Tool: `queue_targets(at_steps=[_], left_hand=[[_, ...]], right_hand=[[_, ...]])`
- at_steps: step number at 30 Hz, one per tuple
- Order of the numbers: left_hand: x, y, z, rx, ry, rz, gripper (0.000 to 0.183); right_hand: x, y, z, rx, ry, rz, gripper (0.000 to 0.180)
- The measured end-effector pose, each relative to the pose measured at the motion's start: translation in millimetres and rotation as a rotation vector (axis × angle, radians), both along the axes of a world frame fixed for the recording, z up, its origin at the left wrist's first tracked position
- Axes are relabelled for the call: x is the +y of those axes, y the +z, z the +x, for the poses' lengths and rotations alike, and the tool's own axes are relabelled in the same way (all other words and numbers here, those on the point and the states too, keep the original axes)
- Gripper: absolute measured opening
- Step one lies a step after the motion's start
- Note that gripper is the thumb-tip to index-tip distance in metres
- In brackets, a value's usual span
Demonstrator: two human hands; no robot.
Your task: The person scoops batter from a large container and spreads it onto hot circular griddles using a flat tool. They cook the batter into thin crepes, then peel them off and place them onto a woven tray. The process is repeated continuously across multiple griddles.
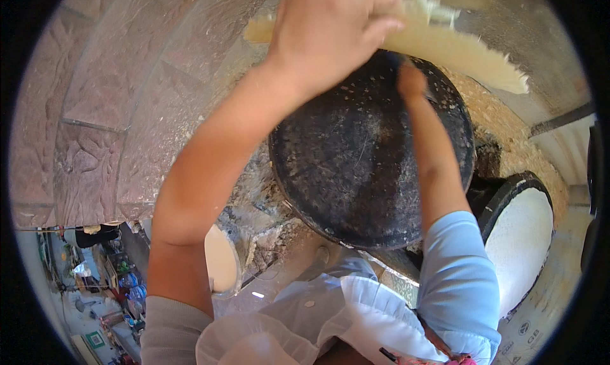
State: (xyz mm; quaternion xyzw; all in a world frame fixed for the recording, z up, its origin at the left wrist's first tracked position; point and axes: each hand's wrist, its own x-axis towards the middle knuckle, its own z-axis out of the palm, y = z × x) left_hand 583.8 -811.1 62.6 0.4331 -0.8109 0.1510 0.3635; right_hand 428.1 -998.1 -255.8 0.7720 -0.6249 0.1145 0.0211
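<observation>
A round black griddle [352, 169] with pale crumbs near its far edge lies before me. Beyond it stretches a thin, pale yellow sheet [457, 50], probably flatbread, with ragged edges. My left hand [338, 26], blurred, is in front of this sheet with its fingers bent; whether they grip the sheet cannot be told. Over the griddle's far right part is my right hand [412, 81], also blurred, beside a dark shape that may be a tool. At the lower left, partly behind my left forearm, a round container [223, 262] shows a smooth beige surface.
A thick, black-rimmed round object with a white face [522, 250] leans at the right. Rough masonry [257, 207] surrounds the griddle, with reddish stone-patterned tiles [95, 98] on the left. Bottles and other clutter [131, 288] stand at the lower left.
</observation>
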Motion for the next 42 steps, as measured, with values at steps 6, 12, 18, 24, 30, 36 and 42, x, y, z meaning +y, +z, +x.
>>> queue_targets(at_steps=[6,12,18,24,30,36,42], left_hand=[[59,-110,-18,0.052,-0.105,0.250,0.005],[145,-257,-37,0.011,-0.162,0.416,0.006],[267,-287,-5,0.242,-0.269,0.432,0.005],[292,-174,70,0.053,-0.390,0.418,0.008],[234,-4,95,-0.261,-0.566,0.417,0.012],[186,110,-4,-0.392,-0.658,0.506,0.021],[225,168,-205,-0.645,-0.993,0.735,0.049]], right_hand=[[135,41,-229,-0.014,-0.072,0.268,0.045],[348,70,-208,-0.120,0.282,0.339,0.047],[489,110,-114,0.061,0.392,0.431,0.049],[566,156,-96,-0.130,0.273,0.384,0.050],[636,192,-113,-0.523,0.156,0.276,0.048],[698,197,-111,-1.226,0.129,0.139,0.035],[829,218,-139,-1.485,-0.085,-0.092,0.035]])
